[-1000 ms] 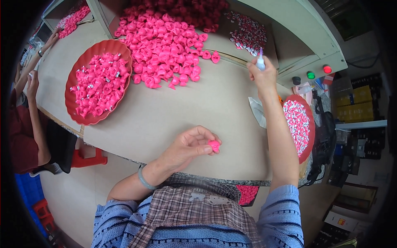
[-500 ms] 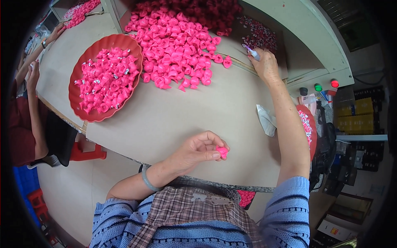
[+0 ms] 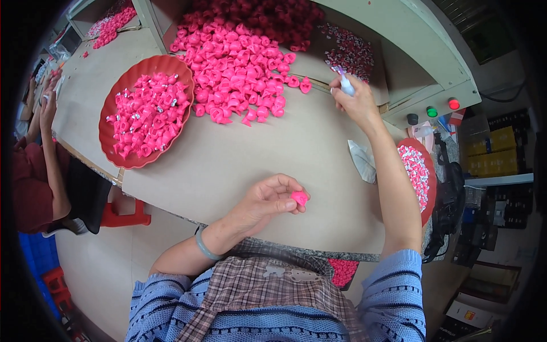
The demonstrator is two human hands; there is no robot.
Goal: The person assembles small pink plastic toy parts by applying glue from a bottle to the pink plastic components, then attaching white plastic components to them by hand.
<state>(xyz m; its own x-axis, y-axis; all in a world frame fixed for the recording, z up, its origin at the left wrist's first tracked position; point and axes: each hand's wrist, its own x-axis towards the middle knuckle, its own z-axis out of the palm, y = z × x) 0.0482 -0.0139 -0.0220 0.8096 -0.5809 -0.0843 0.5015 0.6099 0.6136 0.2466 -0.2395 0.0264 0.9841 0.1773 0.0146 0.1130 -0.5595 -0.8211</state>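
Note:
My left hand pinches a small pink plastic piece between thumb and fingers, low over the near part of the table. Farther off to the right, my right hand grips a small pale squeeze bottle whose thin purple tip points up and away. Beyond the bottle lie many tiny pink and white pieces on a shelf. A large heap of pink plastic pieces covers the far middle. To its left, a red scalloped dish holds similar pink pieces, some with white-and-dark parts on them.
A crumpled white tissue lies left of my right forearm. Past that forearm stands a red dish of small pink and white pieces. Buttons and a red light sit on the machine's frame. Another person's arm is at the far left.
My right hand has drawn back slightly from the shelf of tiny pieces with the bottle, whose tip now points more upward. My left hand keeps hold of the pink piece. The view has shifted slightly.

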